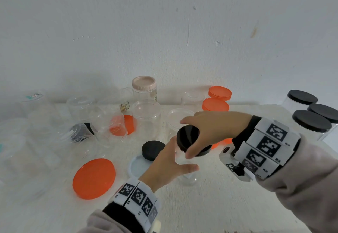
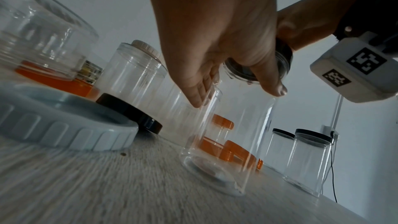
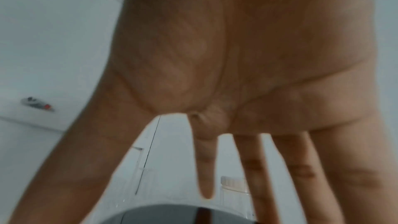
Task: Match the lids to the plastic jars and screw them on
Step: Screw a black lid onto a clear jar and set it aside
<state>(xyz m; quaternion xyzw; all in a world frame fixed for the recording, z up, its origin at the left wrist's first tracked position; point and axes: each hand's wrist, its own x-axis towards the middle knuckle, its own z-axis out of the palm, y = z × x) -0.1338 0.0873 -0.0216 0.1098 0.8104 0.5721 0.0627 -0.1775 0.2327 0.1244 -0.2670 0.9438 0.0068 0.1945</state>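
My left hand (image 1: 173,159) grips a clear plastic jar (image 1: 186,173) by its side; the jar leans a little on the table. In the left wrist view the left hand (image 2: 232,60) has its thumb and fingers wrapped round the jar (image 2: 234,135). My right hand (image 1: 201,134) grips the black lid (image 1: 188,137) from above, on the jar's mouth. The right wrist view shows the right hand (image 3: 215,91) with fingers spread down over the black lid (image 3: 172,214). How far the lid is threaded on is hidden.
A loose black lid (image 1: 152,149) rests on a light blue lid (image 1: 136,168); a big orange lid (image 1: 94,177) lies to their left. Several open clear jars stand at left and centre, a pink-lidded jar (image 1: 144,86) at the back, orange-lidded jars (image 1: 217,99) behind, black-lidded jars (image 1: 311,123) at right.
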